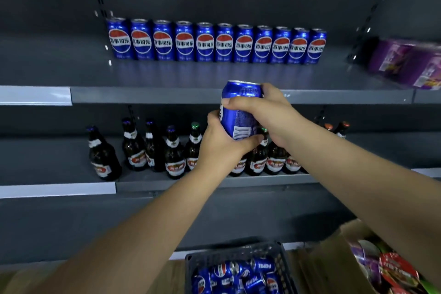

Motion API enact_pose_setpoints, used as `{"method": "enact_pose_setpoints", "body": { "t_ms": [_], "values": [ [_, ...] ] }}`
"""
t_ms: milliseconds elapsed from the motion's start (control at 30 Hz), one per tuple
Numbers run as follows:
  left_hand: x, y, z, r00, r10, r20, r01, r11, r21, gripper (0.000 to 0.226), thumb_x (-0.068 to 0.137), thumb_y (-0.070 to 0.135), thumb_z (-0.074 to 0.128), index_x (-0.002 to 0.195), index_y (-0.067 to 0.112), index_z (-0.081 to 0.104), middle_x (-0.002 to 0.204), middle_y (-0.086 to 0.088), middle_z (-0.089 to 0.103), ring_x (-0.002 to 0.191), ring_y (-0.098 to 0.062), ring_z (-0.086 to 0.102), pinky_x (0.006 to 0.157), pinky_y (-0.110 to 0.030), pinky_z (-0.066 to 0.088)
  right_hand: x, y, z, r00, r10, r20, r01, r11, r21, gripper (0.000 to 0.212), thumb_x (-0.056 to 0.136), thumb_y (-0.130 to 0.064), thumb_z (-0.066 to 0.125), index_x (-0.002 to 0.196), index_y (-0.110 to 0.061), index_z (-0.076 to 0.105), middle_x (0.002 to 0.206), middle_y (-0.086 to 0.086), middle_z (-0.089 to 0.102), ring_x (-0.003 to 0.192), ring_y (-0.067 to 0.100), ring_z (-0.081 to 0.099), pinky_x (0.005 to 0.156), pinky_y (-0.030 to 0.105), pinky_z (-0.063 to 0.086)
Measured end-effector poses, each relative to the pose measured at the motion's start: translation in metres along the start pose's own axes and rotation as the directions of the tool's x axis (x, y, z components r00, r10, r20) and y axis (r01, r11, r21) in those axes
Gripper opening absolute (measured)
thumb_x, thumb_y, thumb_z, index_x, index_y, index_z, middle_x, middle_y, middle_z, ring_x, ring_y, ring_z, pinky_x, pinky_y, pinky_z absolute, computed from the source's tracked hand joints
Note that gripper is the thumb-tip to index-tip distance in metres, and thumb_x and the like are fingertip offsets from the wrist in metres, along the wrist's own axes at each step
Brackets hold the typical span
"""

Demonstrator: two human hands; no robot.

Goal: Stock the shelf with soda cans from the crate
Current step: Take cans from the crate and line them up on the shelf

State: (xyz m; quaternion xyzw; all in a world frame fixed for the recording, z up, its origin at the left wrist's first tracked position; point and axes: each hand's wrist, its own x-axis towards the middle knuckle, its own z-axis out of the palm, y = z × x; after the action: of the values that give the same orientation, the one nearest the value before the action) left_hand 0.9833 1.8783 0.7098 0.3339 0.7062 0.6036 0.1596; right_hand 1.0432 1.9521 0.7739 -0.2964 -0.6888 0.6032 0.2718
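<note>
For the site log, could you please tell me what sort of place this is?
Probably a shop: metal shelves with label strips, a faced row of cans, bottles below, and a crate of more cans.

The dark grey metal upper shelf (167, 74) carries a row of eleven blue Pepsi cans (224, 43), upright and side by side along its back, labels facing out. At its far right lie blurred purple packages (405, 64), well apart from the cans. The lower shelf (59, 157) holds brown beer bottles (175, 157) standing in a loose cluster, one off to the left. White price strips (35, 95) front both shelf edges at left. Below, a black plastic crate (238, 253) of cans stands just beside an open cardboard box (334, 250)
</note>
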Motion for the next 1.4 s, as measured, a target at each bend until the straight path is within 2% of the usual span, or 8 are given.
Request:
{"method": "enact_pose_setpoints", "body": {
  "t_ms": [233,433,567,733,933,1067,1167,1400],
  "values": [
    [0.008,0.006,-0.01,1.0,-0.029,0.009,0.029,0.999,-0.031,0.068,0.048,0.032,0.084,0.106,0.017,0.051,0.09,0.008,0.065,0.079,-0.007,0.065,0.071,-0.028,0.054,0.005,0.011,-0.004,0.997,-0.052,0.055,0.048,0.996,0.08,0.047,0.073,-0.024,0.08,0.111,-0.016,0.054,0.106,0.008,0.068,0.089,0.019,0.07,0.076,0.033,0.058],
    [0.005,-0.001,-0.018,0.963,-0.07,0.261,0.163,0.921,-0.353,0.048,0.058,0.022,0.074,0.104,0.018,0.062,0.09,0.002,0.072,0.084,-0.013,0.067,0.077,-0.025,0.053,0.015,0.02,-0.024,0.968,0.021,0.252,-0.058,0.988,0.14,0.042,0.078,-0.029,0.072,0.112,-0.012,0.055,0.104,0.01,0.067,0.088,0.023,0.064,0.08,0.037,0.049],
    [-0.001,0.002,-0.02,0.909,-0.088,0.408,0.265,0.877,-0.401,0.043,0.056,0.02,0.073,0.098,0.02,0.062,0.079,0.004,0.073,0.069,-0.01,0.068,0.058,-0.021,0.051,0.022,0.026,-0.03,0.918,0.056,0.393,-0.162,0.956,0.243,0.059,0.073,-0.039,0.066,0.121,-0.007,0.055,0.113,0.014,0.063,0.099,0.027,0.062,0.086,0.04,0.052],
    [-0.002,0.012,-0.016,0.852,-0.051,0.521,0.308,0.854,-0.42,0.058,0.043,0.031,0.076,0.097,0.015,0.063,0.076,-0.002,0.072,0.061,-0.014,0.066,0.053,-0.025,0.051,0.023,0.027,-0.036,0.809,0.019,0.587,-0.272,0.898,0.347,0.07,0.039,-0.049,0.09,0.094,-0.009,0.075,0.102,0.016,0.069,0.091,0.026,0.068,0.085,0.038,0.056],
    [-0.004,0.019,-0.008,0.846,-0.108,0.522,0.362,0.836,-0.414,0.046,0.061,0.022,0.073,0.105,0.022,0.059,0.089,0.0,0.073,0.076,-0.019,0.068,0.063,-0.035,0.056,0.024,0.021,-0.041,0.84,0.011,0.542,-0.245,0.9,0.362,0.067,0.031,-0.051,0.089,0.083,-0.01,0.077,0.09,0.013,0.072,0.081,0.021,0.07,0.072,0.033,0.058],
    [-0.008,0.02,-0.006,0.9,-0.135,0.415,0.291,0.895,-0.338,0.072,0.055,0.029,0.079,0.118,0.025,0.045,0.103,0.002,0.068,0.086,-0.017,0.07,0.063,-0.034,0.056,0.025,0.026,-0.041,0.922,0.022,0.386,-0.188,0.897,0.399,0.072,0.045,-0.035,0.085,0.107,-0.003,0.064,0.094,0.017,0.068,0.079,0.025,0.068,0.068,0.036,0.057],
    [-0.012,0.02,0.001,0.915,-0.135,0.38,0.227,0.951,-0.208,0.063,0.062,0.026,0.087,0.105,0.034,0.042,0.103,0.013,0.063,0.09,-0.006,0.065,0.066,-0.029,0.054,0.023,0.027,-0.038,0.969,0.032,0.246,-0.133,0.904,0.406,0.061,0.06,-0.023,0.081,0.113,-0.006,0.057,0.086,0.012,0.068,0.077,0.026,0.066,0.066,0.035,0.057],
    [-0.011,0.01,0.006,0.944,-0.139,0.299,0.204,0.959,-0.196,0.062,0.056,0.025,0.084,0.105,0.027,0.047,0.093,0.01,0.065,0.077,-0.004,0.062,0.051,-0.018,0.044,0.019,0.029,-0.042,0.928,0.035,0.372,-0.2,0.888,0.414,0.067,0.045,-0.038,0.091,0.103,-0.012,0.068,0.094,0.011,0.069,0.081,0.022,0.069,0.068,0.036,0.058]
  ]
}}
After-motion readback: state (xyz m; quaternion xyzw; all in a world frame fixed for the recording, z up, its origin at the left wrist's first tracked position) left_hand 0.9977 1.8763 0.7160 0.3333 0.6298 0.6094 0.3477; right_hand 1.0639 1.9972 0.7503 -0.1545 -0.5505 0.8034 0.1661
